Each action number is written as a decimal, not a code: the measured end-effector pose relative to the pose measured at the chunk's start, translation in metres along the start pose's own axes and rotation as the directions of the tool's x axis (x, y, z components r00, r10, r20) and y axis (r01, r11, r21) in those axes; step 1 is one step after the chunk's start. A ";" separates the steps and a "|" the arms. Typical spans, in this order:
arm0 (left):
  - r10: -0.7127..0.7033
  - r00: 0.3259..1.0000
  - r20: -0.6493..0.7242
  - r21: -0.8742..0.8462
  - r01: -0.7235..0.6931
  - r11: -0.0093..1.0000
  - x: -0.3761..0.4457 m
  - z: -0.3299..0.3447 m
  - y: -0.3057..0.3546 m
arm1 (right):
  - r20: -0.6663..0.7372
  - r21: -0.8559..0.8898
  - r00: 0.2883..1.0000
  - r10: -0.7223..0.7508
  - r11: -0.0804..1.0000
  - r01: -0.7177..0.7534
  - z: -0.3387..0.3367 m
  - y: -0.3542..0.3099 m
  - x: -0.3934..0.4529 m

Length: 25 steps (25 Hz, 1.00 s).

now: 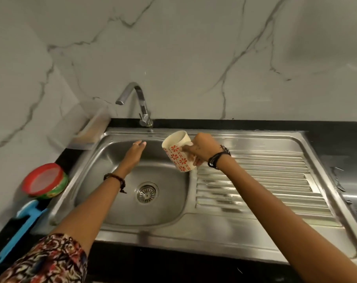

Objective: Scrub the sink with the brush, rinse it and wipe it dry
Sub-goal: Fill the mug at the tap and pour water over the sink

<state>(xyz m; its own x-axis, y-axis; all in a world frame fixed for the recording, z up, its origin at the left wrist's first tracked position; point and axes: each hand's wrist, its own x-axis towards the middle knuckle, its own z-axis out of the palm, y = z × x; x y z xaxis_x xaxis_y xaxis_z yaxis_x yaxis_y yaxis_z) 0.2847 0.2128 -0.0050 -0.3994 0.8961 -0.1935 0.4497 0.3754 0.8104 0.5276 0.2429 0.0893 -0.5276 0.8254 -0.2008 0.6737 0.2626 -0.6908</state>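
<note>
Rinsing stage, judged: tilting patterned cup (pixel 178 151) over sink (pixel 112 152) basin.
Gripping cup with right hand (pixel 203 149), fingers curled round it; reaching left hand (pixel 135 154) flat, fingers straight, under faucet (pixel 137 101). Lying unused on counter at left: blue brush (pixel 20 225). Wiping dry likely not yet begun.

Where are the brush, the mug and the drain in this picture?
brush (pixel 28 215): head view, on the blue head, left of the sink.
mug (pixel 178 154): head view, on its patterned side, held by the right hand.
drain (pixel 147 192): head view, on the strainer's centre.
</note>
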 end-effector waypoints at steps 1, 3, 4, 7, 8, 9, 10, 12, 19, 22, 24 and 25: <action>-0.020 1.000 -0.004 -0.028 0.020 0.999 0.015 -0.011 -0.002 | -0.002 0.057 1.000 0.014 0.998 -0.014 0.008 -0.005 0.011; -0.061 0.998 0.020 -0.095 0.063 0.994 0.043 -0.028 -0.004 | -0.015 0.157 0.998 0.059 0.986 -0.056 0.026 -0.017 0.034; -0.080 0.996 0.040 -0.129 0.085 0.988 0.057 -0.034 -0.004 | -0.023 0.200 0.996 0.085 0.977 -0.079 0.037 -0.023 0.045; -0.118 0.990 0.081 -0.273 0.135 0.952 0.102 -0.047 0.005 | -0.038 0.308 0.989 0.145 0.943 -0.127 0.072 -0.039 0.079; -0.139 0.986 0.097 -0.335 0.164 0.928 0.118 -0.050 0.008 | -0.040 0.339 0.986 0.165 0.930 -0.142 0.083 -0.043 0.091; -0.148 0.981 0.124 -0.377 0.185 0.908 0.135 -0.052 0.011 | -0.047 0.365 0.982 0.185 0.918 -0.155 0.093 -0.047 0.102; -0.144 0.976 0.165 -0.390 0.199 0.899 0.148 -0.053 0.013 | -0.062 0.379 0.977 0.204 0.910 -0.166 0.102 -0.051 0.112; -0.105 0.956 0.275 -0.337 0.198 0.920 0.171 -0.052 0.016 | -0.099 0.389 0.969 0.228 0.905 -0.173 0.116 -0.056 0.127; -0.139 0.870 0.473 -0.386 0.347 0.855 0.220 -0.039 -0.002 | -0.130 0.330 0.970 0.207 0.931 -0.154 0.141 -0.064 0.145; -0.125 0.829 0.545 -0.500 0.441 0.745 0.222 -0.041 -0.016 | -0.143 0.336 0.968 0.207 0.930 -0.149 0.149 -0.068 0.150; -0.113 0.801 0.588 -0.559 0.504 0.658 0.225 -0.041 -0.023 | -0.139 0.328 0.966 0.218 0.931 -0.163 0.152 -0.069 0.155; -0.112 0.795 0.597 -0.584 0.526 0.618 0.227 -0.039 -0.028 | -0.138 0.327 0.965 0.225 0.930 -0.170 0.154 -0.069 0.158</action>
<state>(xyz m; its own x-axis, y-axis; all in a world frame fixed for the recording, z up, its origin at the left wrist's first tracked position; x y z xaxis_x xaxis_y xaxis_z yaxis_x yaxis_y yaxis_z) 0.1509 0.3965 -0.0499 0.1089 0.8110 -0.5748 -0.3984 0.5654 0.7222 0.3181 0.2778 -0.0020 -0.2863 0.9241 -0.2531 0.5469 -0.0593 -0.8351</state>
